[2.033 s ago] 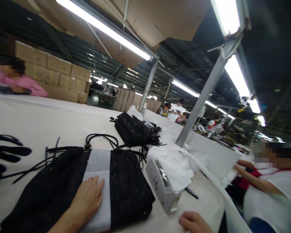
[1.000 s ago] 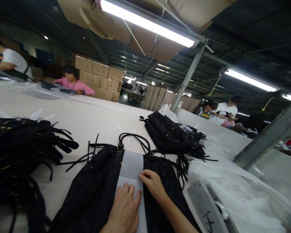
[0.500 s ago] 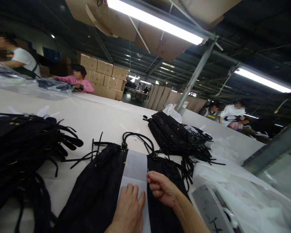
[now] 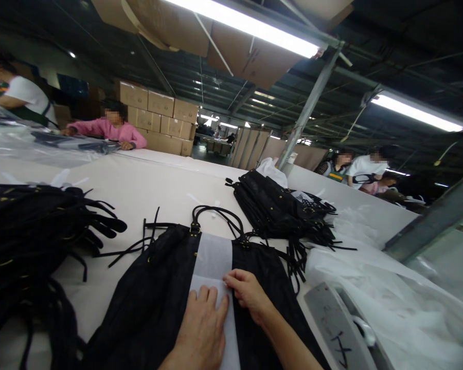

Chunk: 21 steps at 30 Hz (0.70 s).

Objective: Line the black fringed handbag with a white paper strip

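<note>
While tube lights (image 4: 254, 28) overhead, cartons (image 4: 144, 119) beyond white table (image 4: 170, 190); hands (image 4: 202, 326) on strip (image 4: 215, 252), left (image 4: 202, 326) flat, right (image 4: 249, 295) pinched.

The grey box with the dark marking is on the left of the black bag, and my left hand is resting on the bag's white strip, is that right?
One thing is off: the head view shows the grey box on the right of the black bag. Your left hand is indeed resting on its white strip.

White table (image 4: 165, 187) bearing black bags (image 4: 150, 303), grey dispenser (image 4: 334, 321), white sheeting (image 4: 393, 288)
</note>
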Tool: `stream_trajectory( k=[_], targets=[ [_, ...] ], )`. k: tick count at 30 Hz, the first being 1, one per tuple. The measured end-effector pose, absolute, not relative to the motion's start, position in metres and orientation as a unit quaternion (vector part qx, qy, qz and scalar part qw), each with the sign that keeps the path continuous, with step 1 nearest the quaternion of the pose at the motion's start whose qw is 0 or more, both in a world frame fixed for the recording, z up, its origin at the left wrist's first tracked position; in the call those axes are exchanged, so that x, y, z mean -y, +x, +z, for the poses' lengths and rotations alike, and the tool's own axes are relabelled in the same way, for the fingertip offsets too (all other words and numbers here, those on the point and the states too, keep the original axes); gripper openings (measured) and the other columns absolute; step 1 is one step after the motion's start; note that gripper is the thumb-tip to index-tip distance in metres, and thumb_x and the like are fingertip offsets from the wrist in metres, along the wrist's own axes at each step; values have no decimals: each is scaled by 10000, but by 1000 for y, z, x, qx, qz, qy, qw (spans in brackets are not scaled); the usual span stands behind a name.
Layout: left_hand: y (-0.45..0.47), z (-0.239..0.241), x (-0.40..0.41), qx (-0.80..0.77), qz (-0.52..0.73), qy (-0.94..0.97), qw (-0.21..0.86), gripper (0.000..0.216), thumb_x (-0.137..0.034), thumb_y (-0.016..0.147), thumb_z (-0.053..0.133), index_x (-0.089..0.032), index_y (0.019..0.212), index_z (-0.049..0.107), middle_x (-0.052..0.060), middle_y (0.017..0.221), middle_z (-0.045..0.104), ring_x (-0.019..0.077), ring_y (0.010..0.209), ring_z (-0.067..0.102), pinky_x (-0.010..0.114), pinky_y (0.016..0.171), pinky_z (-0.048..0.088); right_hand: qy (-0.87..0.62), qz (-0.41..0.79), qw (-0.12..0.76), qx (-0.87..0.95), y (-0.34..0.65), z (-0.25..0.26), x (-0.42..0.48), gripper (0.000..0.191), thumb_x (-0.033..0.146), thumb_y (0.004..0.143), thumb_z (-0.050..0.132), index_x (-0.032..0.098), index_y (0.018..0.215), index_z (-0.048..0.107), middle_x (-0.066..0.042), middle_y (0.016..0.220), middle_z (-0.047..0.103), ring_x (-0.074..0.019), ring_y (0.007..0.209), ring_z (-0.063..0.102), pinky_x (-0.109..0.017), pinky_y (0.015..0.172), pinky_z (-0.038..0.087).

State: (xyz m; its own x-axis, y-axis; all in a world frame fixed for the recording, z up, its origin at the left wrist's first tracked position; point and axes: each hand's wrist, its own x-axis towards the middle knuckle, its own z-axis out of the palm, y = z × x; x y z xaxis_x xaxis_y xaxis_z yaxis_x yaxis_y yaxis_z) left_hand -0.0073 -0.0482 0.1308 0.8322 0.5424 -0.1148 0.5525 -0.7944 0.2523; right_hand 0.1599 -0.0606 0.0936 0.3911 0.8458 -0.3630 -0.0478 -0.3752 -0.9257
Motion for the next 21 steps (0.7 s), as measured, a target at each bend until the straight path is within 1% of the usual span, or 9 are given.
stream_trajectory(
  k=[3,5,9,11,13,16,18,19,21],
  targets=[
    [-7,132,47,-281,-21,949,141,554,-288,863,446,-178,1406,458,177,1274,524,363,1151,450,548,961,353,-701,393,472,361,161,88,61,250,434,688,632,186,706,608,34,609,539,-83,472,361,-250,440,233],
    [-8,132,46,-279,-24,949,141,547,-294,874,440,-181,1409,457,175,1268,526,358,1148,450,543,957,352,-717,301,455,433,163,85,61,215,400,738,593,196,692,643,10,632,577,-137,574,476,-282,554,359],
    [-8,129,45,-280,-35,950,136,560,-287,874,444,-178,1423,440,183,1279,520,367,1154,443,551,947,353,-751,145,399,506,165,80,57,67,285,748,613,229,762,647,-2,702,594,-186,672,541,-317,672,402],
    [-7,126,45,-278,-29,951,129,565,-291,872,447,-176,1425,439,188,1279,517,371,1152,442,561,948,349,-761,109,395,503,165,77,53,119,238,733,630,236,842,583,20,674,553,-186,663,538,-315,673,399],
    [-7,123,45,-277,-21,952,126,563,-310,882,439,-178,1429,436,191,1279,515,375,1159,436,573,960,336,-772,101,394,488,167,76,49,160,228,742,622,239,865,521,35,647,524,-189,662,539,-317,677,392],
    [-7,120,44,-279,-20,951,131,550,-316,890,434,-191,1425,447,183,1262,524,372,1155,435,569,961,331,-769,142,397,480,173,78,47,39,274,840,505,236,832,496,21,659,530,-183,648,540,-318,656,398],
    [-8,119,44,-279,-15,951,133,550,-314,887,440,-194,1424,449,179,1249,531,369,1144,440,564,954,335,-748,205,395,492,177,82,51,118,318,885,435,229,873,512,19,696,543,-157,586,520,-300,592,404],
    [-8,119,44,-278,-13,951,133,553,-314,886,441,-190,1425,448,181,1250,531,370,1143,440,565,955,334,-736,237,390,501,178,84,53,129,339,869,482,226,919,518,24,736,547,-137,551,495,-286,549,393],
    [-8,118,45,-277,-12,952,131,558,-311,883,440,-171,1423,447,189,1256,528,371,1146,438,567,959,333,-720,270,374,518,179,87,58,319,315,743,670,229,1007,513,39,815,530,-104,530,448,-262,504,365]
  ],
)
